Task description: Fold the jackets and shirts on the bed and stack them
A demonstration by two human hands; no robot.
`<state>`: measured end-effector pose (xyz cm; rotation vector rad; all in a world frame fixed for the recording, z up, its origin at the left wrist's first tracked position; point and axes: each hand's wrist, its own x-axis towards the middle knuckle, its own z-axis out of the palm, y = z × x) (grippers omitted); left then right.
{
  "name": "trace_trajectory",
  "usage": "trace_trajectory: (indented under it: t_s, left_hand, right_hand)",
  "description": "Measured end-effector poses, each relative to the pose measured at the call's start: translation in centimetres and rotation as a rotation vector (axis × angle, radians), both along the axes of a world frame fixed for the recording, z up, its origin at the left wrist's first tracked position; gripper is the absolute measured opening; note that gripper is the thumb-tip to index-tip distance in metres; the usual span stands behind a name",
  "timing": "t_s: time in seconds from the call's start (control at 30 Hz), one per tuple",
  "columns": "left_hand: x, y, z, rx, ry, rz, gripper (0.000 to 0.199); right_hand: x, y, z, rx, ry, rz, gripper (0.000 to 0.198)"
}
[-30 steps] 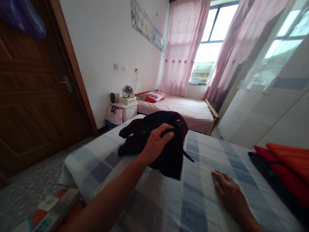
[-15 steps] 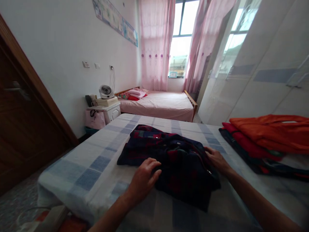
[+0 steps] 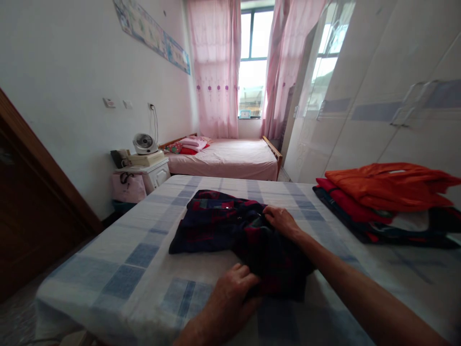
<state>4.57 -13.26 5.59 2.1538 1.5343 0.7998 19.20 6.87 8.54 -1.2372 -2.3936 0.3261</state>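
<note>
A dark navy and red plaid shirt (image 3: pixel 209 218) with small shiny buttons lies partly folded on the bed in front of me. At its near edge my left hand (image 3: pixel 234 295) is closed, with curled fingers gripping the cloth; the fingertips are partly hidden. My right hand (image 3: pixel 283 222) pinches the shirt's far edge right of the middle, and its forearm crosses over the right part of the shirt. That right part is bunched and folds over itself, while the left part lies fairly flat.
A checked sheet (image 3: pixel 144 230) covers the bed. To the right sits a stack of folded clothes, with an orange garment (image 3: pixel 389 185) on top. Beyond are a second bed (image 3: pixel 237 156), a nightstand (image 3: pixel 158 175) with a fan (image 3: pixel 144 143), and a white wardrobe (image 3: pixel 370 81).
My right hand has moved left and away from me, carrying the shirt's right side inward. My left hand has come nearer and slightly right, onto the near edge. The view has turned right.
</note>
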Motion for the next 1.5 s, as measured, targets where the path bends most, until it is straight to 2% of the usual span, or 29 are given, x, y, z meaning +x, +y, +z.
trace_trajectory:
  t_s: [0.07,0.17,0.23,0.3,0.37,0.43,0.5,0.57,0.63,0.7,0.8,0.9,1.0,1.13,1.2,1.3,1.37,1.5]
  left_hand:
    - [-1.6,0.1,0.9,0.005,-0.128,0.009,0.012]
    - [-4.8,2.1,2.0,0.209,-0.227,0.223,0.023]
    - [-6.7,4.0,2.4,0.356,-0.116,0.357,0.036]
    - [-8.0,5.6,2.3,0.350,0.066,0.392,0.044]
    - [-8.6,6.6,1.7,0.244,0.191,0.352,0.033]
    - [-8.8,6.8,1.0,0.151,0.227,0.309,0.017]
    - [-9.0,6.6,0.6,0.127,0.199,0.306,0.015]
    - [-9.5,6.2,0.8,0.126,0.159,0.325,0.015]
    - [-10.2,5.8,1.9,0.151,0.074,0.389,0.017]
    - [-11.1,5.4,3.7,0.217,-0.088,0.543,0.018]
    - [-12.3,4.8,6.4,0.362,-0.330,0.821,0.015]
    - [-12.9,4.4,7.7,0.426,-0.381,0.924,0.018]
    - [-13.3,3.9,7.3,0.348,-0.374,0.863,0.023]
    - [-13.9,3.4,6.5,0.052,-0.321,0.505,0.036]
    - [-14.1,3.9,6.3,0.018,-0.270,0.395,0.045]
    - [-14.1,6.3,5.8,0.072,0.046,0.424,0.054]
    - [-13.8,8.5,4.9,0.061,0.276,0.440,0.049]
    - [-12.7,12.1,2.4,-0.052,0.454,0.368,0.031]
  right_hand:
    - [-0.3,-2.1,0.5,-0.007,0.037,0.120,0.017]
    - [-0.7,-7.7,1.8,-0.013,0.127,0.449,0.016]
    - [-0.6,-11.4,2.8,-0.043,0.125,0.636,0.016]
    - [0.0,-13.6,3.5,-0.081,0.129,0.717,0.012]
    - [1.3,-13.9,3.5,-0.073,0.202,0.633,0.009]
    - [3.2,-12.4,2.9,0.011,0.293,0.387,0.013]
    - [5.5,-10.0,1.4,0.095,0.289,0.090,0.020]
    - [7.6,-8.0,-0.2,0.052,0.178,-0.098,0.027]
    - [8.9,-7.0,-1.6,-0.089,0.076,-0.084,0.034]
    - [9.2,-7.1,-2.4,-0.203,0.043,0.031,0.034]
    - [7.9,-8.0,-2.6,-0.238,0.083,0.124,0.025]
    - [6.3,-8.3,-2.8,-0.258,0.158,0.156,0.020]
    - [5.4,-7.8,-3.1,-0.295,0.246,0.124,0.021]
    - [5.5,-7.9,-2.2,-0.442,0.380,0.092,0.032]
    - [5.6,-8.6,-1.2,-0.547,0.422,0.094,0.042]
    - [5.6,-9.7,0.0,-0.753,0.428,0.102,0.051]
    - [5.6,-10.2,0.4,-0.915,0.459,0.111,0.050]
    - [5.4,-10.7,0.4,-1.187,0.710,0.100,0.040]
